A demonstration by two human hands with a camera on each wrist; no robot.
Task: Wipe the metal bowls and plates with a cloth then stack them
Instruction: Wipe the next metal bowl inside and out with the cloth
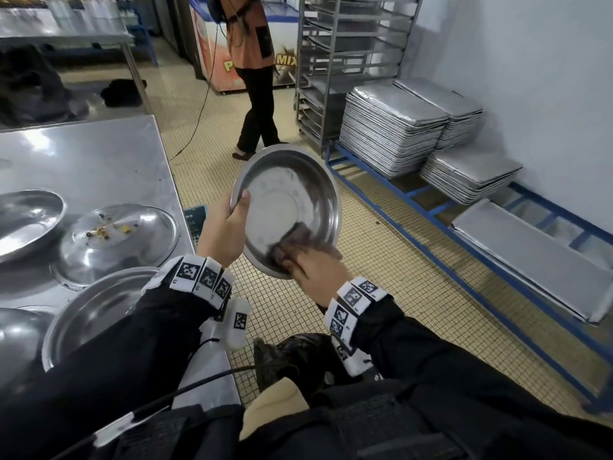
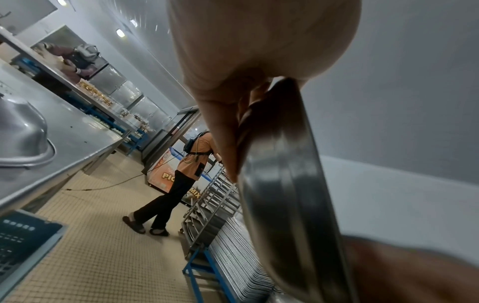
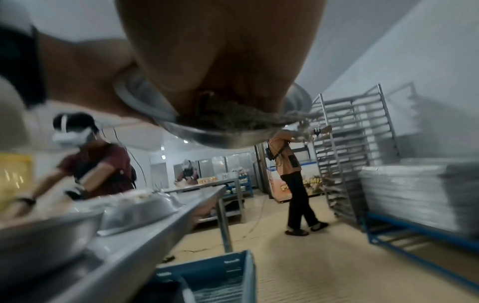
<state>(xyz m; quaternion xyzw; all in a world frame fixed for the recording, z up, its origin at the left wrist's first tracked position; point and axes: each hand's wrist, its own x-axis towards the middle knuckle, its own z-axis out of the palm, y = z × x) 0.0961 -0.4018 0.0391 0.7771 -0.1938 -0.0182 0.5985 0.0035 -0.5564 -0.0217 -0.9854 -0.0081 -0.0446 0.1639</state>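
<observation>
Bowl: you hold a round metal bowl (image 1: 292, 207) in the air over the tiled floor, just off the corner of the steel table, tilted so its inside faces you.
Cloth: a dark brown cloth (image 1: 295, 242) lies against the lower inside wall of the bowl, near the rim.
Right hand: your right hand (image 1: 315, 270) presses the cloth to the bowl, fingers curled over it.
Left hand: your left hand (image 1: 225, 227) grips the bowl's left rim, thumb on the inner side, fingers behind.
Table: the steel table (image 1: 99, 154) to your left carries more metal dishes; one upturned plate (image 1: 116, 240) has yellow food scraps on it, and a clean-looking plate (image 1: 96, 313) lies nearer you, partly under your left sleeve.
Floor: a blue crate (image 3: 207, 274) stands beside the table.
Background: stacked baking trays (image 1: 394, 127) rest on a blue frame by the wall, next to a tall tray rack (image 1: 348, 61); a person in an orange top (image 1: 252, 38) stands by the rack.
</observation>
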